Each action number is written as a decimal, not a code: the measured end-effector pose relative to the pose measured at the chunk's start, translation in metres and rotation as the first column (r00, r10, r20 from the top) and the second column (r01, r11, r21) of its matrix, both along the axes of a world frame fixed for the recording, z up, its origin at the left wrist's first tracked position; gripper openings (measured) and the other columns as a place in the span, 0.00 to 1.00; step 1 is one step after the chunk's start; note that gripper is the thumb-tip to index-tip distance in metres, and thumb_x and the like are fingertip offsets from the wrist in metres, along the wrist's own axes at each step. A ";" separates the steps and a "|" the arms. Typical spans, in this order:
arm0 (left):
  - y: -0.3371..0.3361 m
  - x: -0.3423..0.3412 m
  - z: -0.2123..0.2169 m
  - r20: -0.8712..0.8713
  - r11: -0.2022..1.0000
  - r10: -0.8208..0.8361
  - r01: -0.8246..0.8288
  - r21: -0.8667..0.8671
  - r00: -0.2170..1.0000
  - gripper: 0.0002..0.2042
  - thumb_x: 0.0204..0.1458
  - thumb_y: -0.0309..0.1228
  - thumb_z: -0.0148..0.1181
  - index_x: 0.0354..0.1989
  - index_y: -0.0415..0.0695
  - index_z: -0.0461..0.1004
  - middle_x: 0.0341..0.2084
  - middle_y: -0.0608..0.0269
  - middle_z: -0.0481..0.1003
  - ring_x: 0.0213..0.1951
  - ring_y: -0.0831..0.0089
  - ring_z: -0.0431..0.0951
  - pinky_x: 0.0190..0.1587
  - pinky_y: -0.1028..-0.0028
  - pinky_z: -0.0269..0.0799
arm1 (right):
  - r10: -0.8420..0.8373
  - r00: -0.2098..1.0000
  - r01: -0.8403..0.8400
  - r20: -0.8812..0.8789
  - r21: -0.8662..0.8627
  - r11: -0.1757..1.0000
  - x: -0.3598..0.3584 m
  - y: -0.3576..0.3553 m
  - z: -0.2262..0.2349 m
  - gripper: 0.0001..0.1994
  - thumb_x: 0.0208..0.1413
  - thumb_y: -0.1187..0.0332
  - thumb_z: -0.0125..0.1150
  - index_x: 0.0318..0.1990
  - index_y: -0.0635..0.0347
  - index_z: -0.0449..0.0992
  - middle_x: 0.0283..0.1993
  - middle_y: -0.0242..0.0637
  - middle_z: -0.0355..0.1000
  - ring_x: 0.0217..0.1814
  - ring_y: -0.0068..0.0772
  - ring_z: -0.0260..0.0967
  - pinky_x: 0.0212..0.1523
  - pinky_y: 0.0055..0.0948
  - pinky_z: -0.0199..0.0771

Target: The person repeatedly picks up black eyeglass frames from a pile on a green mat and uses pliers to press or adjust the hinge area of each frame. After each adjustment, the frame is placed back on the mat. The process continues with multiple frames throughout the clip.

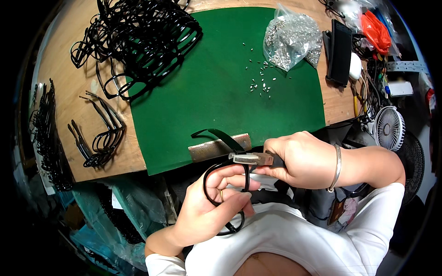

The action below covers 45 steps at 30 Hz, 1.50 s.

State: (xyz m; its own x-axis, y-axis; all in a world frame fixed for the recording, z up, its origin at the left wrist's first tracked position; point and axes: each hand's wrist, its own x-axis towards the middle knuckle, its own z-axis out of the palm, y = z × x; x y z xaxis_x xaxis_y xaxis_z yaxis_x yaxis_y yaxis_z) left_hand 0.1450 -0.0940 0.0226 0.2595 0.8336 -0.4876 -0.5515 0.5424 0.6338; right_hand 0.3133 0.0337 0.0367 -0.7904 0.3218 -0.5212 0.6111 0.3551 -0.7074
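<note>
My left hand is closed on a black glasses frame, its fingers passing through and around one rim. One black temple arm reaches up from the frame over the mat's front edge. My right hand grips a pair of pliers with metal jaws and a dark handle. The jaws lie at the frame's upper corner, where the temple arm meets the rim. Whether they pinch a part there is too small to tell. Just behind them, a worn metal strip lies at the mat's front edge.
A green mat covers the table's middle. Black frames are heaped at the back left, with finished-looking glasses and temple arms nearer. Small metal pieces lie beside a clear bag. A phone and a fan are right.
</note>
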 end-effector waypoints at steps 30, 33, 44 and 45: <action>0.006 -0.151 -0.035 -0.926 0.951 0.292 0.034 0.308 0.239 0.17 0.54 0.33 0.47 0.48 0.34 0.64 0.35 0.54 0.71 0.32 0.69 0.72 0.38 0.73 0.68 | -0.256 0.951 0.268 -0.171 0.052 0.962 -0.020 0.016 -0.055 0.09 0.48 0.66 0.55 0.31 0.63 0.67 0.24 0.41 0.65 0.26 0.34 0.64 0.29 0.27 0.64; 0.001 -0.157 -0.020 -0.888 0.967 0.248 0.148 0.206 -0.387 0.18 0.51 0.35 0.50 0.47 0.36 0.66 0.39 0.50 0.66 0.44 0.57 0.61 0.49 0.66 0.56 | -0.270 0.951 0.282 -0.148 0.067 0.957 -0.020 0.019 -0.057 0.10 0.48 0.66 0.55 0.31 0.64 0.67 0.24 0.41 0.65 0.25 0.35 0.64 0.29 0.28 0.64; -0.047 -0.154 -0.024 -0.656 0.500 0.632 -0.429 0.752 -0.413 0.14 0.57 0.36 0.40 0.39 0.35 0.64 0.18 0.64 0.68 0.22 0.79 0.68 0.27 0.81 0.65 | -0.325 0.921 0.333 -0.214 0.002 0.943 -0.015 0.018 -0.059 0.10 0.47 0.66 0.55 0.31 0.64 0.68 0.22 0.39 0.65 0.23 0.30 0.62 0.27 0.26 0.63; -0.063 -0.157 -0.015 -0.625 0.422 0.711 -0.515 0.746 -0.323 0.16 0.57 0.39 0.40 0.38 0.36 0.64 0.17 0.65 0.67 0.19 0.80 0.66 0.23 0.82 0.62 | -0.326 0.923 0.333 -0.204 -0.002 0.943 -0.016 0.018 -0.059 0.10 0.47 0.66 0.55 0.30 0.64 0.68 0.22 0.39 0.64 0.23 0.29 0.62 0.27 0.25 0.62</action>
